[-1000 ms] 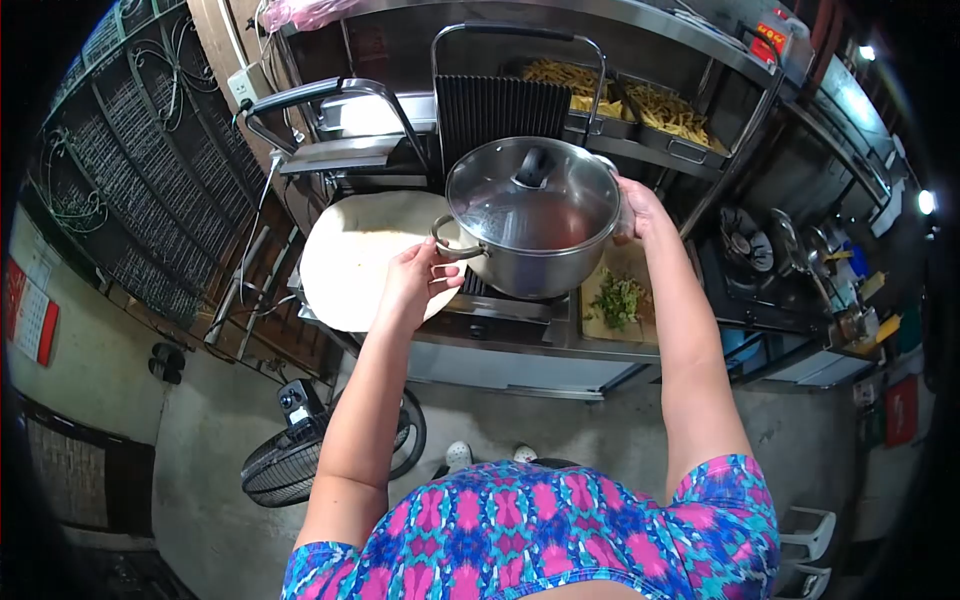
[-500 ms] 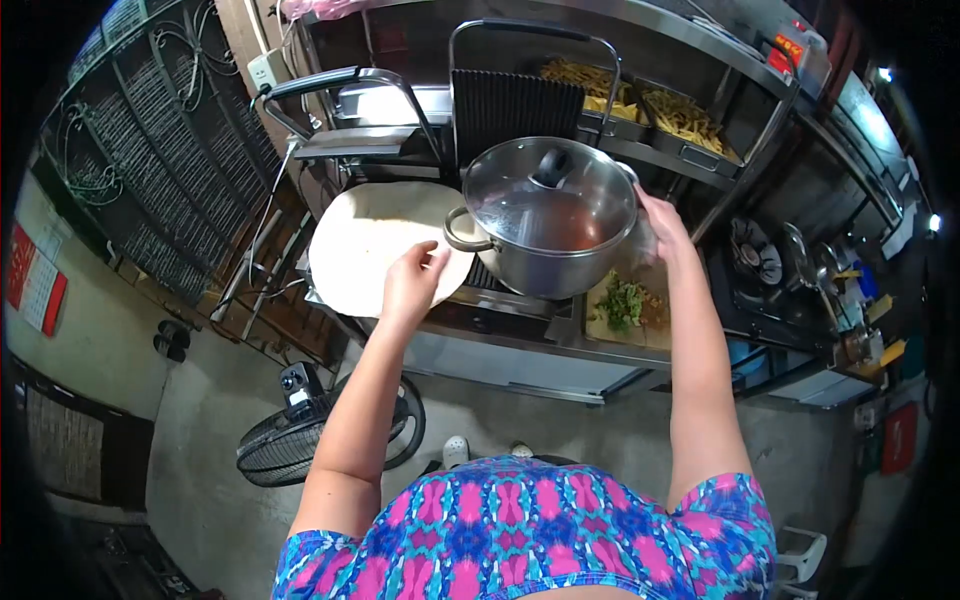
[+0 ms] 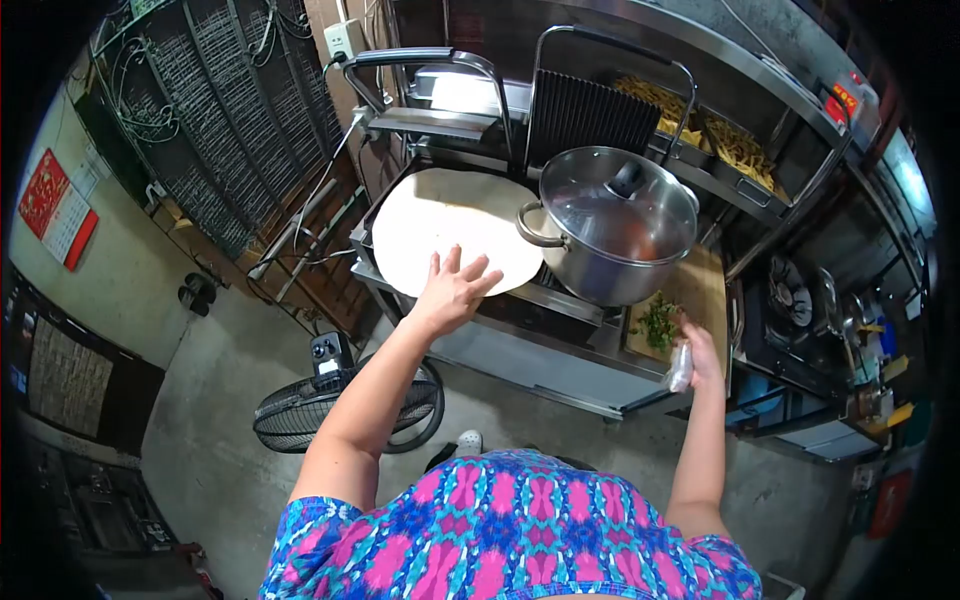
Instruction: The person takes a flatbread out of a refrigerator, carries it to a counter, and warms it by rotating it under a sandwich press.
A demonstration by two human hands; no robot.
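Note:
My left hand point(image 3: 458, 292) has its fingers spread over the near edge of a large round flatbread point(image 3: 440, 215); contact is hard to judge. That flatbread lies across the lower plate of a contact grill. A steel pot point(image 3: 615, 275) with a glass lid point(image 3: 600, 210) stands to its right, reddish contents showing through. In my right hand point(image 3: 702, 352) is a piece of crumpled clear plastic point(image 3: 681, 370), held just in front of chopped greens point(image 3: 658, 322) on a wooden board point(image 3: 706, 290). The fingertips of that hand are partly blurred.
Raised grill lids point(image 3: 590, 118) stand behind the pot and flatbread. Trays of fries point(image 3: 738, 147) sit on the back shelf. A gas stove point(image 3: 790, 300) is at the right. A black floor fan point(image 3: 330, 400) stands at the lower left.
My right hand has left the pot's side and come down toward the greens, with the clear plastic in it. My left hand has spread its fingers over the flatbread. The view has shifted.

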